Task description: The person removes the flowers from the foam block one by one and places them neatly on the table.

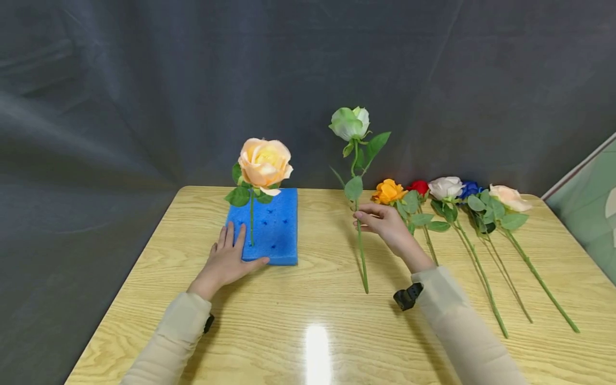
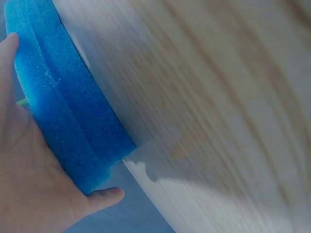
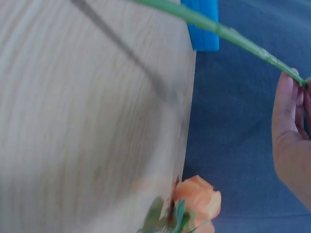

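A green-tinged white rose point(image 1: 350, 124) stands upright above the table, its stem pinched between the thumb and fingers of my right hand point(image 1: 385, 227). In the right wrist view the green stem point(image 3: 238, 40) runs slantwise up to the fingertips. On the left, my left hand point(image 1: 230, 262) rests with spread fingers on the near left corner of a blue foam block point(image 1: 284, 235), which has several small holes. A peach rose point(image 1: 266, 163) stands in the block, its stem set near that hand. The left wrist view shows the palm point(image 2: 34, 189) against the block's side.
Several roses lie on the right of the wooden table point(image 1: 269, 331): orange point(image 1: 389, 191), red point(image 1: 418, 186), white point(image 1: 446, 188), blue point(image 1: 470, 189) and pale peach point(image 1: 510, 198), stems pointing toward the front. A dark curtain point(image 1: 308, 69) hangs behind the table.
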